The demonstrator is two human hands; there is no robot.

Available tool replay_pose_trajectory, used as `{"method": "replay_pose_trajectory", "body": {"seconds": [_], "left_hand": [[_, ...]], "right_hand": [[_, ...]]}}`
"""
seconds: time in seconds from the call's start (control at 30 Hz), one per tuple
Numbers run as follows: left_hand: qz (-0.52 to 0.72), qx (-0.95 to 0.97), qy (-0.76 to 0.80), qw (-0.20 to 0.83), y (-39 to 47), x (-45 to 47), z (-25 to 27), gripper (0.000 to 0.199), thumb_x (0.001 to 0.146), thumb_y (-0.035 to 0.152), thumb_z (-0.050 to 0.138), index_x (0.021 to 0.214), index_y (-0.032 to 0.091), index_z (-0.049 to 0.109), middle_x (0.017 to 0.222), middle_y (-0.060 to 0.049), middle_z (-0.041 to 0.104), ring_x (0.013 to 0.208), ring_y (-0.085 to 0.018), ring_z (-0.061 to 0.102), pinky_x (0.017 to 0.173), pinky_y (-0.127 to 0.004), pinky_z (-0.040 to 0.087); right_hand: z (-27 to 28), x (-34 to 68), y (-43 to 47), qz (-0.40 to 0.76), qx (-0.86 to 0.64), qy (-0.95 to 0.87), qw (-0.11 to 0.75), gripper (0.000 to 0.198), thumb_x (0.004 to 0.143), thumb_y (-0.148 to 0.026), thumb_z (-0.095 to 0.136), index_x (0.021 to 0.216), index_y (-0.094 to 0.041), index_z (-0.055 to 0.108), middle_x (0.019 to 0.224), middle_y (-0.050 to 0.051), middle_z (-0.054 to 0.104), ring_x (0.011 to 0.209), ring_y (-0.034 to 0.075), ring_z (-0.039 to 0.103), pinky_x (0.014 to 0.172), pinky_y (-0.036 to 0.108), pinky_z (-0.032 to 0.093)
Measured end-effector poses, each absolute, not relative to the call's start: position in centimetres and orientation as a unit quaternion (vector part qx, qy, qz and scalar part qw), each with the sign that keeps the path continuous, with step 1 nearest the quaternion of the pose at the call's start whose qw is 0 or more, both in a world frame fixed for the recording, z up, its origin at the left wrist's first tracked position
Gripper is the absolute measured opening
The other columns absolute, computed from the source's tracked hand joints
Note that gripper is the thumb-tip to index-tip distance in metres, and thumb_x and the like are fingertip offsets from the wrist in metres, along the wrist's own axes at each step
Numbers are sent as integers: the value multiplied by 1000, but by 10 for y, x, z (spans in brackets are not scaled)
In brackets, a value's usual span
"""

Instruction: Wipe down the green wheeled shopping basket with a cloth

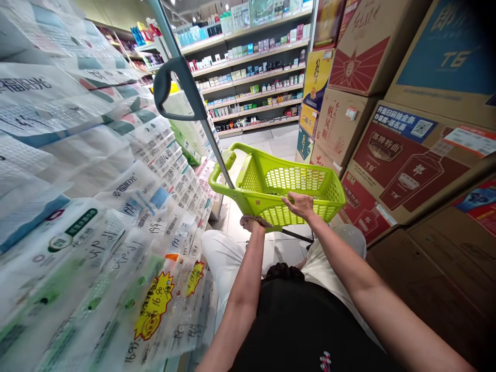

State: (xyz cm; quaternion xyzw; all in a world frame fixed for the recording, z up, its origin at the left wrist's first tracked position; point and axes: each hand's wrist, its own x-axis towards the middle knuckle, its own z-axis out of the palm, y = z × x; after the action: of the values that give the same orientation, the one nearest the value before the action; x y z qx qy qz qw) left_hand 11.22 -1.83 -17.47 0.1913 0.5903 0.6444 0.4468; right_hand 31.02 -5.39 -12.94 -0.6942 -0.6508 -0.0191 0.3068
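A lime-green rolling shopping basket (279,204) with perforated walls stands before my knees, and its inside looks bare where I can see it. From its left end a tall dark grey pole handle (182,85) slants up with a loop grip. My right hand (300,204) is closed over the basket's near rim, thumb and fingers curled onto it. Low on the near side, by the left corner, my left hand (251,223) presses a brownish-grey cloth (263,222) against the basket wall. Its fingers are bunched and partly hidden by the cloth.
Plastic-wrapped tissue packs (116,248) with price marks are piled close on my left. Stacked cardboard liquor cartons (411,160) wall off the right. Ahead, shelves (256,77) hold many small boxes and bottles. Pale floor tiles (277,142) lie between the basket and shelves.
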Motion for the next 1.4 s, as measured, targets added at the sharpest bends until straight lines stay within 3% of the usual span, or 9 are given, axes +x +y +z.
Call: {"method": "replay_pose_trajectory", "body": {"seconds": [0.27,0.4,0.5,0.6,0.73,0.9,1.17,1.3,1.4], "left_hand": [[696,275,552,369,-26,106,-144,18,93,33,50,81,24,40,59,9,37,41,-6,32,45,-20,30],[700,290,553,345,-22,93,-124,5,94,26,45,89,24,44,64,7,44,46,-9,42,50,-23,38],[724,329,564,223,-10,78,-101,10,93,25,50,103,23,49,86,-2,57,78,-17,63,74,-31,51],[722,346,582,145,-8,65,-95,19,88,19,55,106,23,50,110,-9,58,109,-22,60,99,-38,48],[736,344,558,171,-13,53,-97,12,89,16,51,100,23,50,103,-6,57,100,-21,61,97,-39,49],[741,427,511,85,0,30,-55,15,90,19,56,105,22,55,110,-8,52,106,-23,59,98,-39,49],[553,617,560,-12,19,-2,-17,29,75,9,64,102,21,64,118,-15,59,120,-37,52,112,-56,38],[495,663,561,-11,12,9,-21,31,81,10,58,109,21,66,112,-17,65,117,-39,54,111,-63,36],[535,637,555,-25,-4,22,-34,33,85,10,52,114,20,65,124,-19,62,122,-38,53,112,-60,36]], "right_hand": [[-130,309,-58,-19,-691,-647,320,74,95,-79,27,85,-20,72,79,8,73,69,18,57,62,29,16],[-133,311,-56,-30,-688,-652,317,73,95,-79,29,81,-21,71,72,6,70,67,18,55,62,29,15],[-133,312,-57,-37,-684,-656,317,72,95,-79,28,79,-22,69,72,6,69,68,17,55,62,28,16],[-133,310,-59,-39,-683,-656,320,72,96,-78,27,78,-22,68,72,6,69,68,18,55,62,28,16],[-133,309,-60,-38,-682,-654,325,71,95,-78,28,76,-22,67,72,6,70,67,18,57,62,28,16],[-134,315,-61,-34,-680,-655,328,68,95,-77,31,79,-22,68,73,7,71,69,19,59,62,27,17],[-135,317,-64,-36,-668,-664,334,67,95,-77,32,76,-22,66,74,6,71,71,19,61,62,28,18],[-136,318,-60,-40,-673,-658,336,65,96,-74,33,80,-22,68,78,7,73,72,19,60,62,28,19],[-138,322,-58,-47,-677,-653,337,64,96,-73,34,79,-22,68,76,7,72,71,19,59,63,28,18]]}}
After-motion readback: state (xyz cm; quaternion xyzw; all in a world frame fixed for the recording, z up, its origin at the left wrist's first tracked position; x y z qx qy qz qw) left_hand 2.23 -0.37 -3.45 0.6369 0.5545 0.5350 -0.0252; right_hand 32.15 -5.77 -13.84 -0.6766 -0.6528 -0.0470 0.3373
